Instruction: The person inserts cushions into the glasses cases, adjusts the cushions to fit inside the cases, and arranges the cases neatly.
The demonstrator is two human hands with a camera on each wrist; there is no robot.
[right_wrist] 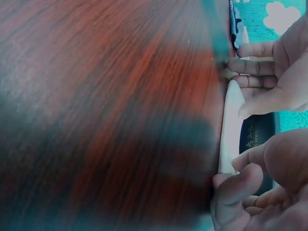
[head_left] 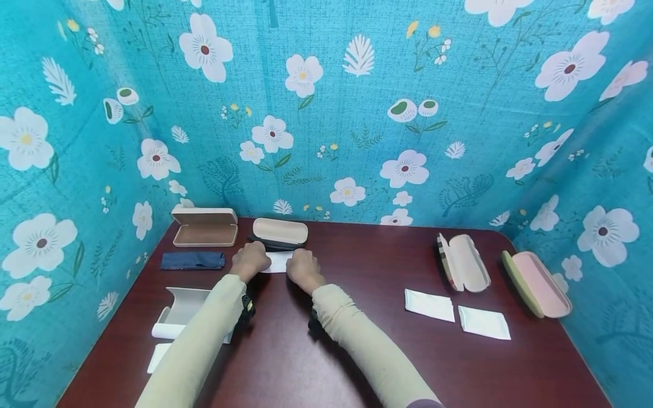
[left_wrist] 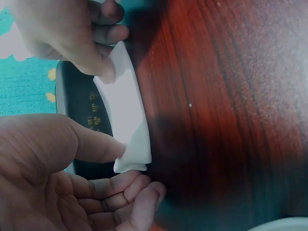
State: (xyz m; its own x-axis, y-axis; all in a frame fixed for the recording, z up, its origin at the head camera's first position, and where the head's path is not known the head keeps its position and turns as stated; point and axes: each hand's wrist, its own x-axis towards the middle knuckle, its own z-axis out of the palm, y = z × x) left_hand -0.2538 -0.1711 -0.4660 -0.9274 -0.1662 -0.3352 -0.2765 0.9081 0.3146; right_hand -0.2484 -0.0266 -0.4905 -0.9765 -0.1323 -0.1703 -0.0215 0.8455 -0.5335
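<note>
Between my two hands is a folded white cloth (head_left: 278, 262), a narrow strip close over the table in the head view. My left hand (head_left: 250, 259) pinches its left end, thumb on top and fingers curled beneath, as the left wrist view shows. At the other end, my right hand (head_left: 305, 268) grips the cloth the same way with thumb and fingers (right_wrist: 236, 192). Right behind the cloth lies an opened glasses case (head_left: 280, 230) with a cream lining and a dark outside. Gold lettering shows on its dark part (left_wrist: 86, 101).
At left are a brown-lined open case (head_left: 206, 235), a folded blue cloth (head_left: 192, 260) and a white open case (head_left: 170, 331) partly behind my left sleeve. To the right lie two white cloths (head_left: 429, 305), a checked-edge open case (head_left: 466, 263) and a pink-lined green case (head_left: 541, 283). A floral curtain borders the table.
</note>
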